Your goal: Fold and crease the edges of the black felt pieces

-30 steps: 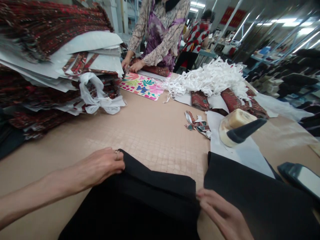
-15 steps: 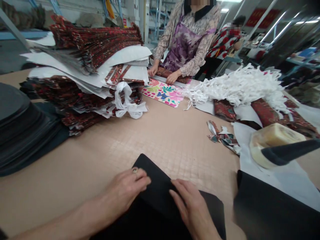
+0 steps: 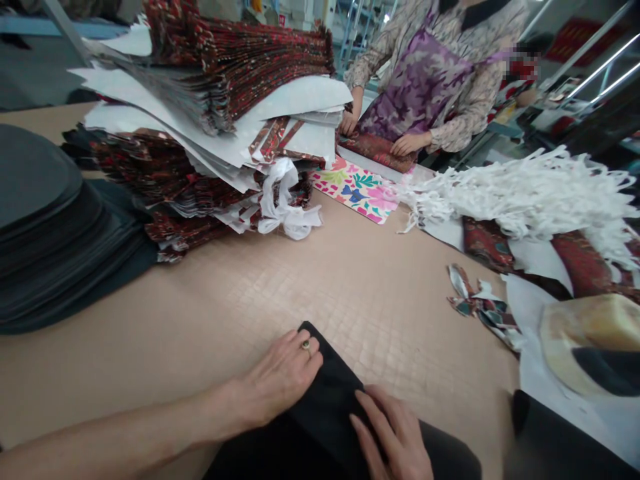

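Observation:
A folded piece of black fabric (image 3: 330,407) lies on the table in front of me, one corner pointing away. My left hand (image 3: 287,377), with a ring on one finger, is closed on its left edge near that corner. The fingers are curled down, and their tips are partly hidden. My right hand (image 3: 393,430) rests at the fabric's right edge, fingers stretched out and slightly apart, pressing on the cloth. More dark material (image 3: 450,450) shows beyond my right hand.
Left stands a stack of dark rounded pieces (image 3: 35,180); behind it, a tall pile of red patterned fabric (image 3: 280,63). White strips (image 3: 530,193), scraps (image 3: 480,303), a yellowish roll (image 3: 590,333) and black cloth (image 3: 565,433) lie right. A co-worker (image 3: 425,87) handles patterned cloth opposite.
The view has shifted, so the piles sit farther right. My left hand has come down from above the black fabric onto its edge. My right hand stays at the right edge.

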`<state>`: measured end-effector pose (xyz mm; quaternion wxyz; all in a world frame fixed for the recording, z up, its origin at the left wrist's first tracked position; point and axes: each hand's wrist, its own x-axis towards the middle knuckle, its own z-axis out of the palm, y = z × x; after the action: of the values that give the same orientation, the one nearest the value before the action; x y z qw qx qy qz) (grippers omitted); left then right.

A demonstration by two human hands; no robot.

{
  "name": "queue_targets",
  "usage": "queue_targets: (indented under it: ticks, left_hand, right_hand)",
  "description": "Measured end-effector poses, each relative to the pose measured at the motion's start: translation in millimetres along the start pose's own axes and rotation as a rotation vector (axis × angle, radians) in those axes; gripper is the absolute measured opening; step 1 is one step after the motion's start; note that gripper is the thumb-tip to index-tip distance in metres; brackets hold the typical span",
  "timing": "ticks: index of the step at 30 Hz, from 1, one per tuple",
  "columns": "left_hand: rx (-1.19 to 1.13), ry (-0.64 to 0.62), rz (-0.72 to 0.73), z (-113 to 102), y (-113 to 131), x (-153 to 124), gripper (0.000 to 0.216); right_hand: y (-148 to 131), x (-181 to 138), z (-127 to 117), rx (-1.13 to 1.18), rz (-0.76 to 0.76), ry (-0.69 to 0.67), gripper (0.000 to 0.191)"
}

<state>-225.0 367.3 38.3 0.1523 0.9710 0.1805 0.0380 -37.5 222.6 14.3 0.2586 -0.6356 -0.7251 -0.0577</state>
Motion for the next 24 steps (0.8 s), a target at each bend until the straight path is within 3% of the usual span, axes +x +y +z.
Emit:
queue_targets:
  ticks: [6,9,12,13,16,19,24]
  left_hand:
    - [-0.161,0.198,0.076,-11.4,8.9,-10.0,0.017]
    - [-0.459,0.304,-0.184,-15.5,4.1,-17.2,0.016]
    - [-0.873,0.174,-0.508,-20.2,-4.2,-20.4,0.052]
    - [-0.997,0.088,-0.544,-21.3,-6.7,-19.6,0.051]
    - [-1.227,-0.069,-0.544,-21.2,-12.4,-10.7,0.013]
    - [-1.351,-0.033,-0.544,-15.3,-19.4,4.0,0.011]
    - [-1.365,0.019,-0.627,2.4,-40.0,20.1,0.018]
  right_hand:
    - [-21.8,42.5,-1.7,0.212,0.249,-0.093,0.021]
    - [-26.7,46.6,-3.4,0.452,0.367,-0.153,0.020]
    - [-25.2,43.0,-5.1,0.617,0.483,-0.178,0.012]
    - [-24.5,43.6,-4.7,0.640,0.558,-0.183,0.017]
    - [-25.6,56.2,-0.2,0.704,0.747,-0.285,0.034]
    - [-31.2,77.8,8.4,0.743,0.759,-0.374,0.031]
    - [-34.9,94.2,28.5,0.657,0.759,-0.198,0.029]
